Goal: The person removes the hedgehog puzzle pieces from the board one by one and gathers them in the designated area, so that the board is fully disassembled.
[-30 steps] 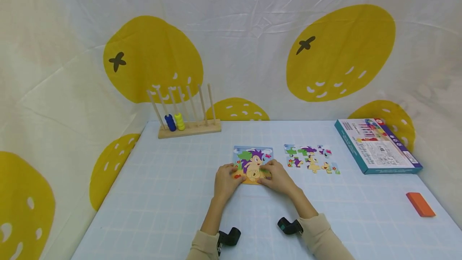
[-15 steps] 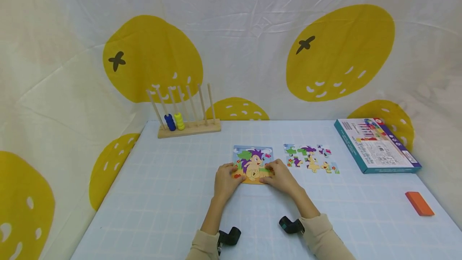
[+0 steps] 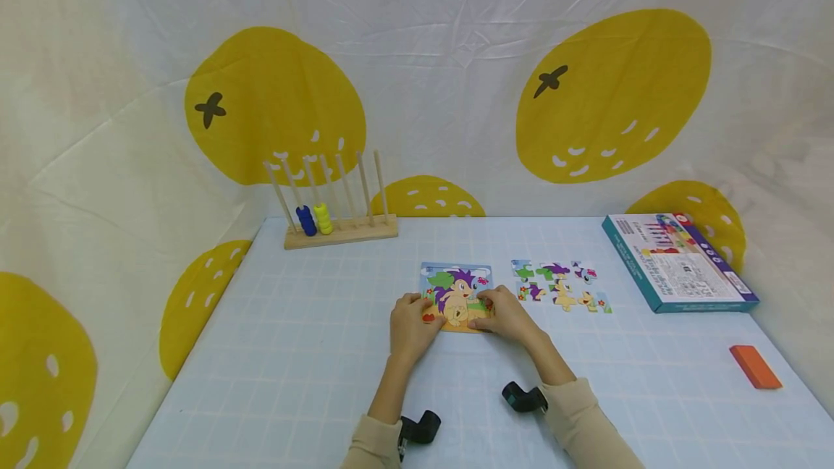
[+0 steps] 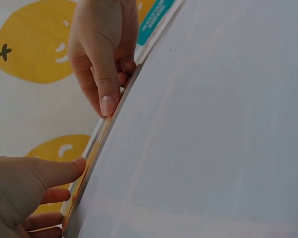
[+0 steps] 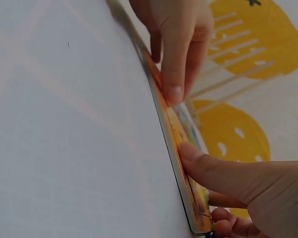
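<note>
Two beige sleeves (image 3: 373,444) come in at the near edge, each with a black angular device (image 3: 525,398) at the wrist, above a pale blue surface (image 3: 293,360) with a faint white grid. Far off to the right lies an orange rectangular block (image 3: 755,366).

Ahead of the sleeves, the left hand (image 3: 413,324) grips the near left corner of a flat, square picture puzzle board (image 3: 459,295) showing a purple-spined hedgehog, thumb on the near edge and fingers along the side. The right hand (image 3: 504,315) grips the near right corner likewise, its thumb pressing on the near edge. The board lies flat on the surface, between the hands.

Just right of it, loose multicoloured jigsaw pieces (image 3: 565,297) lie spread in rough rows. Beyond them, at the right, rests a flat teal-sided box (image 3: 677,263) with a printed white face. At the far left stands a pale wooden peg rack (image 3: 342,231), with blue beads (image 3: 306,221) and yellow beads (image 3: 323,218) stacked on neighbouring pegs. Behind everything hangs a white cloth (image 3: 443,78) printed with large yellow fruit shapes.
</note>
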`<state>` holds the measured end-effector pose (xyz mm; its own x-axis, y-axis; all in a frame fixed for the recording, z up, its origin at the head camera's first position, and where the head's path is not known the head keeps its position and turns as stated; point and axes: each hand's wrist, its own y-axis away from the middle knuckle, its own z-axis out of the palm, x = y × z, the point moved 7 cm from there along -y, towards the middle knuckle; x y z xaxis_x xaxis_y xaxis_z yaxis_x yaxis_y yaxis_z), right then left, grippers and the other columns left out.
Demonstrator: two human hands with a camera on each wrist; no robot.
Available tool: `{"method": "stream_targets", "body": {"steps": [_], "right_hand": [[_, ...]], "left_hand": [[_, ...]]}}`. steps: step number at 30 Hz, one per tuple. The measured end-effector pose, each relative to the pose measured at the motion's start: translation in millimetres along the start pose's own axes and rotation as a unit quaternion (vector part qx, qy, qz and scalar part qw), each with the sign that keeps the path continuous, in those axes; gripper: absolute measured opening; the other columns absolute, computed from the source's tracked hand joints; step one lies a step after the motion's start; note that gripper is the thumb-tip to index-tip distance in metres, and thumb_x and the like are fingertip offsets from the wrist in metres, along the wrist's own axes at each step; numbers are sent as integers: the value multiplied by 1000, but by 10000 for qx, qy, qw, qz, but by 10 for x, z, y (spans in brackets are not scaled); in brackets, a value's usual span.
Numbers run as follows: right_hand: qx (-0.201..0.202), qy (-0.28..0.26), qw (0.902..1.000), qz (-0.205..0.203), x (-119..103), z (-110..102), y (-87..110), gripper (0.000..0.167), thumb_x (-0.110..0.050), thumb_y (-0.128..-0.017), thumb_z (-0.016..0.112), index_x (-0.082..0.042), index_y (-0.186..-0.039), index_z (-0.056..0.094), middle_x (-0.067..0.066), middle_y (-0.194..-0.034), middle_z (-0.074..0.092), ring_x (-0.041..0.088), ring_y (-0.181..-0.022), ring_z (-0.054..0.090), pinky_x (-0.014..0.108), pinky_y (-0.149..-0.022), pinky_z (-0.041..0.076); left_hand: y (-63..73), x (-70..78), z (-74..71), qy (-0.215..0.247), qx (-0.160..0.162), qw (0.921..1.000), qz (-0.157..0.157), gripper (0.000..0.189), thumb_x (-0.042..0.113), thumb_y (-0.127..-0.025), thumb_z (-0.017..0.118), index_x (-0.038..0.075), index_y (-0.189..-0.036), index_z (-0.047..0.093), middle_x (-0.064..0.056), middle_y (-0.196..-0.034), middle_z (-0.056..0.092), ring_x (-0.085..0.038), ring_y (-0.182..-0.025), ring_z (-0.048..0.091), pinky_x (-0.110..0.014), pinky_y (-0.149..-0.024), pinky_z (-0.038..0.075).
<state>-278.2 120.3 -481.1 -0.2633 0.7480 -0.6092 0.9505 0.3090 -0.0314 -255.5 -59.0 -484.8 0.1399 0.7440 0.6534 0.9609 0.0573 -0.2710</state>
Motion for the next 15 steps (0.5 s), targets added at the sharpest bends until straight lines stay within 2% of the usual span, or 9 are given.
{"method": "stream_targets", "body": {"steps": [3, 6, 9, 13, 15], "right_hand": [[0, -45, 10000, 85, 22, -1, -5, 53, -25, -73, 81, 7, -111, 62, 13, -94, 54, 22, -85, 51, 41, -80, 47], [-38, -87, 9998, 157, 33, -1, -9, 52, -25, -74, 81, 7, -110, 61, 13, -96, 55, 23, -86, 52, 42, -82, 47], [-55, -155, 9996, 221, 34, -8, -21, 53, -24, -73, 81, 7, -109, 60, 13, -96, 55, 24, -87, 53, 43, -82, 47], [-74, -181, 9995, 264, 39, -10, -43, 52, -24, -72, 82, 6, -108, 60, 11, -93, 55, 22, -83, 52, 41, -78, 47], [-83, -179, 9995, 261, 43, -8, -48, 51, -24, -71, 83, 6, -107, 61, 10, -91, 55, 21, -81, 51, 40, -76, 47]], "left_hand": [[3, 31, 21, -2, 47, 10000, -43, 41, 29, -73, 80, 4, -103, 71, -15, -112, 57, -31, -106, 50, -48, -93, 40], [-4, 53, 65, -190, 29, 9998, -70, 47, 35, -73, 79, 6, -109, 69, -16, -115, 52, -31, -109, 44, -50, -95, 36], [-13, 91, 102, -417, 50, 9991, 35, 51, 38, -73, 78, 9, -113, 68, -19, -120, 49, -32, -114, 40, -52, -96, 33], [-19, 154, 146, -536, -53, 9982, 251, 43, 34, -74, 78, 13, -111, 70, -21, -130, 48, -36, -124, 38, -59, -99, 29], [-22, 189, 181, -524, -271, 9975, 394, 33, 29, -77, 75, 14, -107, 72, -19, -133, 49, -37, -128, 38, -63, -102, 25]]}}
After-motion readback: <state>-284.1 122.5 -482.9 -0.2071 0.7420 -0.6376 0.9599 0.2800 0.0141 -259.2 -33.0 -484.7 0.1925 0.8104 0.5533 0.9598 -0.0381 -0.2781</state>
